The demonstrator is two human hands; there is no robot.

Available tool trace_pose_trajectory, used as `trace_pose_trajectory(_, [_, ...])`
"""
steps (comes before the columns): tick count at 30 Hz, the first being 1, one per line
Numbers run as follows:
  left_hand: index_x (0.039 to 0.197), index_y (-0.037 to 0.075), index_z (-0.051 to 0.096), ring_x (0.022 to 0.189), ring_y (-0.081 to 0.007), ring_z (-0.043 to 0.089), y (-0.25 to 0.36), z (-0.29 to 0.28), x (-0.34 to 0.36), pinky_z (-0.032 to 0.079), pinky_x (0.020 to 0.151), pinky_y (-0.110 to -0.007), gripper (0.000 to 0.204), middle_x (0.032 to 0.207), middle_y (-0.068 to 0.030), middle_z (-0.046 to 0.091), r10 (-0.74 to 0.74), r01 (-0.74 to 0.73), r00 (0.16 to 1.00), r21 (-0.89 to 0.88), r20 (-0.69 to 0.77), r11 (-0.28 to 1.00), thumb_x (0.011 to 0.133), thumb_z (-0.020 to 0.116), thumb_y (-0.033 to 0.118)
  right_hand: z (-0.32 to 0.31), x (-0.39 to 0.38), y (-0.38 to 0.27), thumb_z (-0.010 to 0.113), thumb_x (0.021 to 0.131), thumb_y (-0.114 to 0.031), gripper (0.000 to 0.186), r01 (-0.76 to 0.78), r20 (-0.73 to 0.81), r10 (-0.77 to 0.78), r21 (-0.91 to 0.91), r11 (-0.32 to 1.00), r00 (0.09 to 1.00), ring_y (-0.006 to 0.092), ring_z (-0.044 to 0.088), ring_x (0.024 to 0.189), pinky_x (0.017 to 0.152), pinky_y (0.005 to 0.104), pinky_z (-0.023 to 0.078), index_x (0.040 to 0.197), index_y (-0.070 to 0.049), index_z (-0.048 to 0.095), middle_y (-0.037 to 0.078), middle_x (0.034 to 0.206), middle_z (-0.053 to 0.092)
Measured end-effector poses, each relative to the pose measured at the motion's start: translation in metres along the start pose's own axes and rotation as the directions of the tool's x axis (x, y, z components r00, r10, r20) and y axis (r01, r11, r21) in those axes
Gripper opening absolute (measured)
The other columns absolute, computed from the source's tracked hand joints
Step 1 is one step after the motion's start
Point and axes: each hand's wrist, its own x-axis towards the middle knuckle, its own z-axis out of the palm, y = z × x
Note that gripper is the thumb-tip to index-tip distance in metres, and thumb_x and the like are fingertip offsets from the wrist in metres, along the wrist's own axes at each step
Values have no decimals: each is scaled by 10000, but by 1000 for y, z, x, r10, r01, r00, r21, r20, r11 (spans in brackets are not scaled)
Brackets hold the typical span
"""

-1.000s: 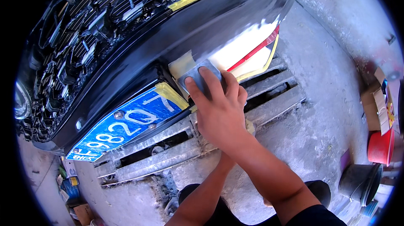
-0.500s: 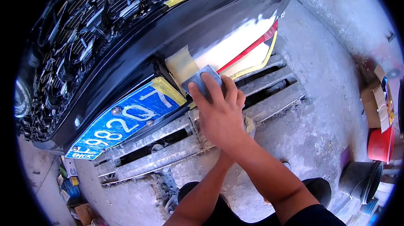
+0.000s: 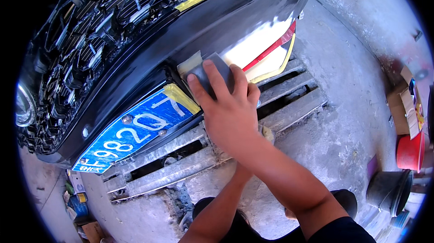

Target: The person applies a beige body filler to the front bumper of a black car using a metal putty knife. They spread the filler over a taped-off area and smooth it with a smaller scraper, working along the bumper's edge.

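Observation:
My right hand (image 3: 230, 102) is closed on a grey sanding block (image 3: 221, 69), fingers spread across its top. The block lies flat against the lower part of a black car bumper (image 3: 190, 39), over a beige filler-like patch (image 3: 189, 63) beside the end of the blue number plate (image 3: 135, 130). My left forearm (image 3: 221, 207) passes beneath the right one; the left hand's fingers are hidden behind the right wrist. A pale yellowish piece (image 3: 267, 133) shows beside that wrist, and I cannot tell whether the left hand holds it.
Yellow masking tape (image 3: 181, 98) covers the plate's end. A white area with a red strip (image 3: 271, 53) lies to the right. Below the bumper is a slatted floor grate (image 3: 289, 111) with open gaps. A red bucket (image 3: 410, 152), black bucket (image 3: 386, 193) and cardboard box (image 3: 400, 111) stand at right.
My right hand has slid the block up and slightly left along the bumper, covering more of the beige patch. The left forearm has barely moved.

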Motion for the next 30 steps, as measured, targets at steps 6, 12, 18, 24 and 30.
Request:
trace_pose_trajectory(6, [1446,86,347,1329,-177,362,8,-4,-1,272,1095,-329,497,1421,-67,416,108,-106,994,184,-2,977,998,482,254,2,-18,-2,633,738,-122,525,-17,103,20,-32,999,994,439,384,1199,827,534,361,1259,-175,595,100,1391,398])
trace_pose_trajectory(12, [1454,91,339,1341,-167,352,14,-4,1,266,1100,-322,492,1431,-57,409,83,-89,995,143,48,986,1004,469,239,8,-33,4,630,738,-115,547,-10,143,17,-46,999,990,433,377,1200,823,523,355,1278,-182,583,97,1409,384])
trace_pose_trajectory(18, [1457,96,336,1304,-165,383,-34,13,-8,309,1076,-317,502,1406,-53,419,-119,95,993,-430,-28,898,1027,400,346,2,-35,6,642,708,-83,601,-35,135,33,9,999,990,436,373,1202,877,553,341,1293,-200,565,94,1411,384])
trace_pose_trajectory(24, [1460,79,316,1323,-185,361,-40,0,-16,279,1099,-331,545,1412,-68,402,-123,142,989,-304,81,942,1006,466,340,-9,-5,1,616,735,-79,550,-31,50,30,23,999,998,433,386,1194,851,523,351,1276,-170,578,107,1405,392])
trace_pose_trajectory(30, [1481,73,276,1362,-196,320,-3,-3,-14,243,1131,-354,582,1454,-76,363,-86,89,995,-48,55,995,997,493,311,4,-26,5,618,735,-76,554,-20,147,19,7,1000,989,430,382,1197,863,531,347,1279,-175,578,105,1397,392])
